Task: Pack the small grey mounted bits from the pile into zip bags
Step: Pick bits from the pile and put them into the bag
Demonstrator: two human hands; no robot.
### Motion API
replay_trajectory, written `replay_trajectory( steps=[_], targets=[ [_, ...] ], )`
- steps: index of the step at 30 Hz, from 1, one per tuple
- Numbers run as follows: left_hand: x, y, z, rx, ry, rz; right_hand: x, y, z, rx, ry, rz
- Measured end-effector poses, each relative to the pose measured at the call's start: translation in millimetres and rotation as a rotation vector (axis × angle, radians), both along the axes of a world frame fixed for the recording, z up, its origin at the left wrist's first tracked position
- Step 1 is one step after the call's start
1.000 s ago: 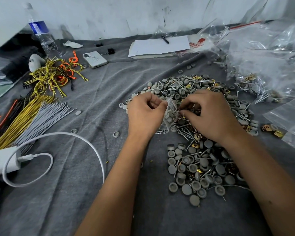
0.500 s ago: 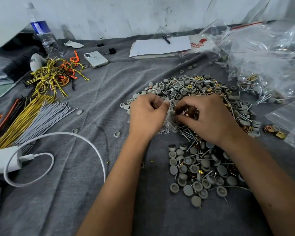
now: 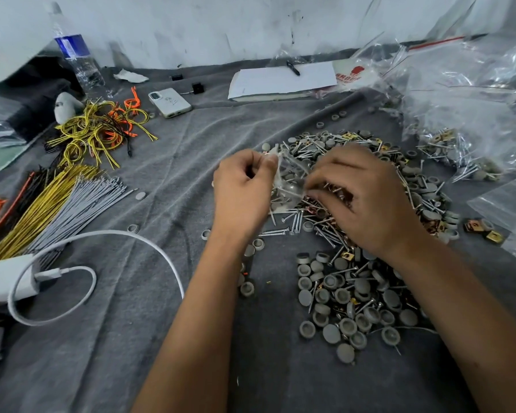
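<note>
A small hand-assembly and packing workshop: a table draped in grey felt cloth [image 3: 167,338] carries a heap of grey caps and screws [image 3: 355,293], sorted bundles of cable ties [image 3: 54,204] at left, and clear zip bags [image 3: 474,114] at far right.

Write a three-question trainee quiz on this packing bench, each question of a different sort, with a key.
1. True or false: the left hand pinches the small clear zip bag.
2. Multiple choice: the white phone lies A) under the notepad; B) left of the notepad, on the grey cloth; C) inside a bag.
3. Fill in: besides grey caps, the pile holds metal ____.

Key: 1 true; 2 B; 3 screws.
</note>
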State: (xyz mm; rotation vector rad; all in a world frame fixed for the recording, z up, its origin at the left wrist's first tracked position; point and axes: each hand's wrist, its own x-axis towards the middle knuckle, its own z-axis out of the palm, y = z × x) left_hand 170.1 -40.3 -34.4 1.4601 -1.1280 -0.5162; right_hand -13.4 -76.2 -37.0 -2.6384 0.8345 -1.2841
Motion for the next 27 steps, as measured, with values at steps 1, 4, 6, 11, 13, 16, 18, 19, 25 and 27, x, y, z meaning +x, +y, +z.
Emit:
replay_trajectory(
  steps=[1, 4, 6, 11, 13, 16, 18, 19, 25, 27],
  targets=[
    [0, 0, 0, -0.007, 0.022, -0.005, 0, 0, 1, -0.048, -0.046, -0.042],
    [0, 0, 1, -0.036, 0.074, 0.03, 1, 2, 2, -0.062, -0.114, -0.119],
    [1, -1, 1, -0.075, 0.104, 0.088, 1, 3, 0, 0.021, -0.093, -0.122],
    [8, 2, 6, -0.313, 0.232, 0.221, 6, 5, -7, 0.18, 0.209, 0.03],
    [13, 4, 12, -0.525, 0.297, 0.325, 10, 9, -10, 0.23, 0.335, 0.045],
    [19, 8, 14, -0.713, 0.111, 0.496, 16, 11, -12, 0.254, 0.492, 0.037],
    [19, 9, 11, -0.7, -0.127, 0.522, 18, 12, -12, 0.27, 0.488, 0.057],
    [18, 9, 9, -0.658, -0.235, 0.51, 19, 13, -12, 0.271, 0.474, 0.071],
    [9, 3, -3, -0.207, -0.394, 0.292, 20, 11, -16, 0.216, 0.48, 0.052],
    [11, -1, -7, -0.15, -0.312, 0.246, 16, 8, -14, 0.224, 0.461, 0.045]
  ],
)
